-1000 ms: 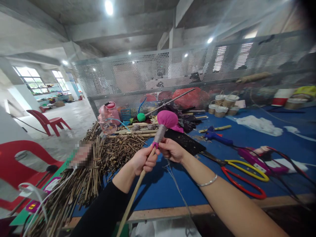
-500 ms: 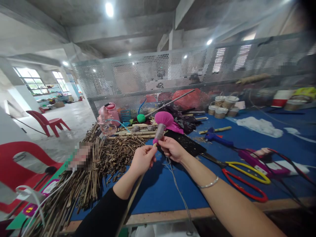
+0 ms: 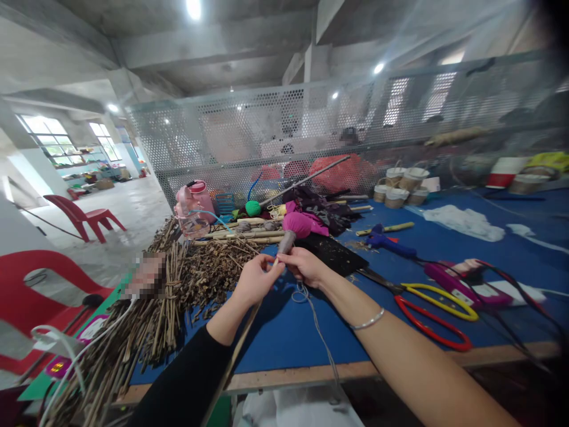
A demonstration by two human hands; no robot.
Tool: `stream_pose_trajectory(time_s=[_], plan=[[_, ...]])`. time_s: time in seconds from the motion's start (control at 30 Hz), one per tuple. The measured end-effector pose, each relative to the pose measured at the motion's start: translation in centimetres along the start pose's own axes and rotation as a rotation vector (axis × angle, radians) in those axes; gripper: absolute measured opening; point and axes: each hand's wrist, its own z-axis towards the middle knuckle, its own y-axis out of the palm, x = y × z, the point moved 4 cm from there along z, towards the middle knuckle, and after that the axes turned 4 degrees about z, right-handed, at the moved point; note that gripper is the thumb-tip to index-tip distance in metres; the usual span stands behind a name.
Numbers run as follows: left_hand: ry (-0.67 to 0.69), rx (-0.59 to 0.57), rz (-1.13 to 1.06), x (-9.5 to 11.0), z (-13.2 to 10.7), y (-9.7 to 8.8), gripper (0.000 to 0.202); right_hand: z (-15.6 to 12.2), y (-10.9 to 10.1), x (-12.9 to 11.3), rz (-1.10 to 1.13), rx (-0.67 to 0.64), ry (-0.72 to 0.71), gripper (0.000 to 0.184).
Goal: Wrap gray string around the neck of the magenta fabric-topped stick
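Both hands meet on a thin pale stick (image 3: 240,344) that runs down toward me. At its far end is a grey wrapped neck (image 3: 287,242), with a bright pink cloth-covered ball (image 3: 297,225) beyond it. My left hand (image 3: 256,280) is closed around the stick just below the neck. Thumb and fingers of my right hand (image 3: 307,267) pinch the base of the grey neck. Thin grey string (image 3: 316,317) hangs below my right hand and over the table's front edge. My fingers hide the join between stick and neck.
Bundled dry twigs (image 3: 146,332) cover the table's left side. Long-handled scissors (image 3: 438,302), a blue glue gun (image 3: 391,244) and a purple power strip (image 3: 471,287) lie to the right. Small pots (image 3: 395,196) stand behind, before a perforated metal screen (image 3: 222,142).
The pink ball and grey neck have tipped lower and now point more away from me. Both hands keep their hold, and the view has shifted slightly.
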Motion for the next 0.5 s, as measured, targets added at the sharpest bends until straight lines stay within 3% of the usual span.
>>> stream_pose_trajectory(time_s=[0.1, 0.2, 0.4, 0.5], plan=[[0.055, 0.044, 0.027, 0.3, 0.0, 0.0, 0.031, -0.1, 0.2, -0.4, 0.018, -0.019, -0.047, 0.035], [-0.004, 0.023, -0.149, 0.4, 0.1, 0.1, 0.030, -0.2, 0.4, -0.9, 0.079, -0.077, -0.108, 0.033], [-0.059, -0.171, -0.501, 0.9, -0.1, 1.0, 0.033, -0.3, 0.1, -1.3, 0.142, -0.153, -0.111, 0.030], [-0.204, -0.265, -0.554, 0.5, -0.4, 1.6, 0.033, -0.1, 0.0, -0.8, 0.096, -0.134, -0.084, 0.030]])
